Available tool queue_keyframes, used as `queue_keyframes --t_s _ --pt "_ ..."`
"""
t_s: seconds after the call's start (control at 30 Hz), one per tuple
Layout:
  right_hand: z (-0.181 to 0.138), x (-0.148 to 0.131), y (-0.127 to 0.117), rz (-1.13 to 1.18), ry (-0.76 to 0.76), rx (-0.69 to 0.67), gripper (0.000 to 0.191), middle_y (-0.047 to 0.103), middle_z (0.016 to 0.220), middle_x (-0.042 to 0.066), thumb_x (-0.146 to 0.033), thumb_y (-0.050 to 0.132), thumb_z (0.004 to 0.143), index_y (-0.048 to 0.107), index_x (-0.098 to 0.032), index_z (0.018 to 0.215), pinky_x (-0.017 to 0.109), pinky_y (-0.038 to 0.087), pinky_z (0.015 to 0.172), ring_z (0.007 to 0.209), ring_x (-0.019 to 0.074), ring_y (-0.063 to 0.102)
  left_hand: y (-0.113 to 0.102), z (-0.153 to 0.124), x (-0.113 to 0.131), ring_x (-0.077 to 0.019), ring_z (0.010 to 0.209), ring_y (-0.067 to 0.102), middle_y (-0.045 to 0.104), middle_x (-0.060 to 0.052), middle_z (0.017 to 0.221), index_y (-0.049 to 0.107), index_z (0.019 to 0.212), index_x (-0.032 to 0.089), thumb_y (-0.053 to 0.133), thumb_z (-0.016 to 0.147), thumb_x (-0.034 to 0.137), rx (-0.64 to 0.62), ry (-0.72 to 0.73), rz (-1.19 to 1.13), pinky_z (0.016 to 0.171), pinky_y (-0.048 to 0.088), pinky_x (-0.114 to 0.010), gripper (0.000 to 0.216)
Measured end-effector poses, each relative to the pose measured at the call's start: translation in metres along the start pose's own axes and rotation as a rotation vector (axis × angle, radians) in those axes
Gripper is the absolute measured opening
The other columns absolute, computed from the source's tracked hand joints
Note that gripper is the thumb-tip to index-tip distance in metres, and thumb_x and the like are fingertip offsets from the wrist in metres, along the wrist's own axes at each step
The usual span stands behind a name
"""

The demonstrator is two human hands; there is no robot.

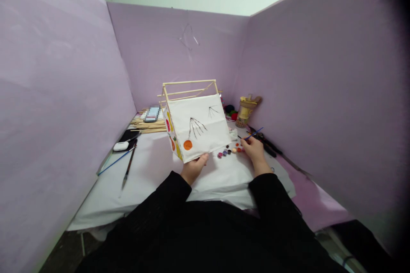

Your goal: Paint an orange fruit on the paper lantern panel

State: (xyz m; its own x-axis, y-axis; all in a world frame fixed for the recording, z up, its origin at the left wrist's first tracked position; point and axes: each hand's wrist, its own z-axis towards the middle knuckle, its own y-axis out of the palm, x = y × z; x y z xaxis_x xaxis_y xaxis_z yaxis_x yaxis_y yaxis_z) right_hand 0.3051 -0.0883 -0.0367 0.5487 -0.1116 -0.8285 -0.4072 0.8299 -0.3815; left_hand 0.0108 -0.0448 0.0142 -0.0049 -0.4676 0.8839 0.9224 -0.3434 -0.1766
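A box-shaped lantern [197, 126] of thin wooden sticks and white paper is tilted toward me. Its facing panel carries black brush strokes and an orange dot; coloured spots show on its left side. My left hand [194, 167] grips the lantern's lower front edge from beneath. My right hand [253, 148] is closed on a thin blue-handled brush [255, 133], held over a row of small paint pots [229, 152] on the white sheet [150, 179] that covers the table.
Purple partition walls close in the left, back and right. A bundle of wooden sticks [149, 126], a phone [151, 113], a white earbud case [121, 146] and two brushes [128, 166] lie at left. A yellow holder [245, 111] and dark tools [272, 147] sit at right.
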Motion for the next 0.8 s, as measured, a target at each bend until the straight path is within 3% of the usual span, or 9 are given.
queue_keyframes --t_s 0.17,0.3,0.47,0.53,0.67,0.8 --pt "-0.002 -0.007 -0.002 0.156 0.049 0.090 0.025 0.063 0.059 0.002 -0.040 0.063 0.065 0.063 -0.016 0.067 0.026 0.040 0.055 0.056 0.0149 0.055 0.000 0.000 0.000 -0.0160 0.063 0.064 0.065 0.001 0.058 0.053 0.048 0.022 0.057 0.075 0.033 -0.007 -0.006 0.002 0.077 0.052 -0.029 0.030" --pt "-0.006 -0.021 -0.008 0.352 0.074 0.169 0.028 0.057 0.053 -0.003 -0.045 0.059 0.068 0.057 -0.017 0.073 0.022 0.036 0.046 0.046 0.0106 0.049 -0.001 0.000 -0.002 -0.0162 0.062 0.063 0.064 0.001 0.056 0.054 0.049 0.022 0.057 0.076 0.033 -0.017 -0.016 0.005 0.077 0.052 -0.031 0.029" --pt "-0.029 -0.073 -0.022 0.671 -0.022 0.238 0.024 0.059 0.059 -0.004 -0.040 0.061 0.073 0.058 -0.018 0.082 0.020 0.037 0.045 0.045 0.0079 0.049 0.000 0.000 0.000 -0.0162 0.064 0.063 0.064 0.001 0.058 0.054 0.051 0.022 0.057 0.075 0.030 -0.021 0.007 -0.037 0.079 0.053 -0.031 0.026" --pt "-0.048 -0.105 -0.024 0.793 -0.168 0.212 0.019 0.063 0.065 -0.001 -0.033 0.065 0.075 0.061 -0.018 0.086 0.022 0.041 0.047 0.048 0.0085 0.052 0.001 -0.001 -0.001 -0.0162 0.065 0.063 0.064 0.001 0.060 0.056 0.054 0.022 0.058 0.076 0.030 -0.034 -0.002 -0.070 0.078 0.053 -0.031 0.023" --pt "-0.094 -0.167 -0.011 0.765 -0.339 0.081 0.011 0.066 0.075 0.000 -0.025 0.064 0.081 0.063 -0.020 0.090 0.024 0.045 0.050 0.053 0.0096 0.057 0.004 -0.004 -0.006 -0.0149 0.062 0.062 0.066 0.000 0.069 0.062 0.072 0.020 0.058 0.077 0.031 -0.041 -0.062 -0.161 0.066 0.055 -0.029 0.013" --pt "-0.128 -0.195 0.020 0.649 -0.405 -0.091 0.009 0.067 0.079 0.001 -0.025 0.058 0.086 0.064 -0.021 0.091 0.026 0.051 0.056 0.058 0.0116 0.061 0.004 -0.004 -0.011 -0.0171 0.066 0.063 0.068 -0.002 0.072 0.063 0.080 0.021 0.054 0.082 0.034 -0.079 -0.026 -0.135 0.068 0.056 -0.032 0.016"
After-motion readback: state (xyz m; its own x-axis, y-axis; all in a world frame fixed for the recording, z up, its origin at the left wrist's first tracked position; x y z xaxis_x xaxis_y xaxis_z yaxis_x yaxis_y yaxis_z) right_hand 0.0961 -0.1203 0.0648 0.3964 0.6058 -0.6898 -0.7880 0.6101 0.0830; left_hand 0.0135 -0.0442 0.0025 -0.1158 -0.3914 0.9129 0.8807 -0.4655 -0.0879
